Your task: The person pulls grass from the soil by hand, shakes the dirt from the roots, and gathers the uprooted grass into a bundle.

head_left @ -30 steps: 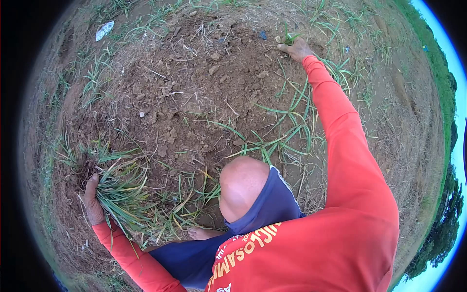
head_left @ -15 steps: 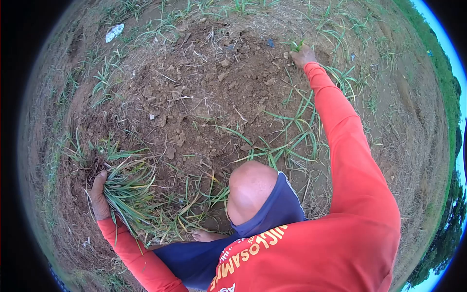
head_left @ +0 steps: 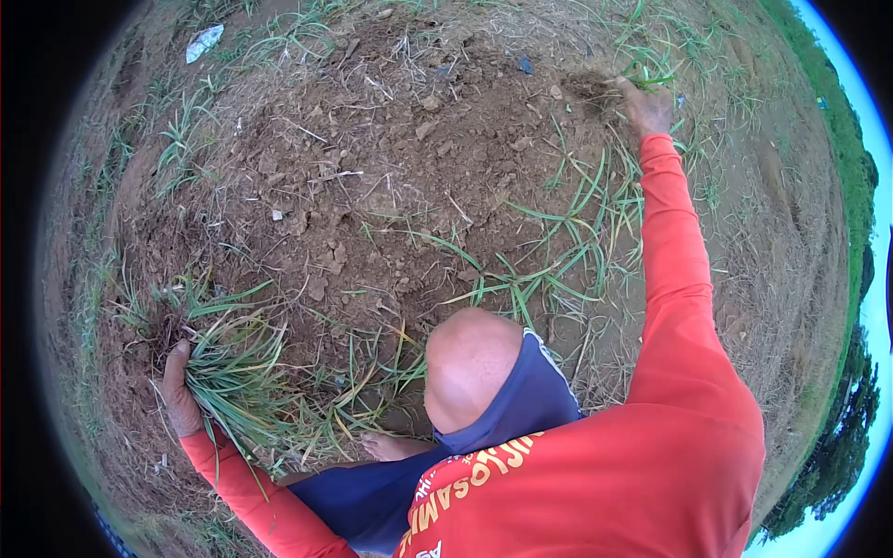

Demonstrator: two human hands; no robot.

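My left hand (head_left: 177,388) is closed around a thick bunch of pulled green grass (head_left: 234,372) at the lower left, roots and soil toward the fingers. My right hand (head_left: 646,104) is stretched far out at the upper right and grips a small green grass tuft (head_left: 648,73) with a clump of dark soil (head_left: 592,86) beside it. Both arms wear red sleeves. My bent knee (head_left: 467,353) and a bare foot (head_left: 386,446) sit low in the middle.
Bare brown earth (head_left: 391,158) with clods and dry straw fills the centre. Loose long grass blades (head_left: 549,260) lie right of the middle. Rooted tufts (head_left: 181,139) grow at the left edge. A white scrap of litter (head_left: 202,42) lies at the top left.
My right hand has moved to the right along the far edge of the bare patch and now grips another tuft. The left hand has kept hold of its grass bunch.
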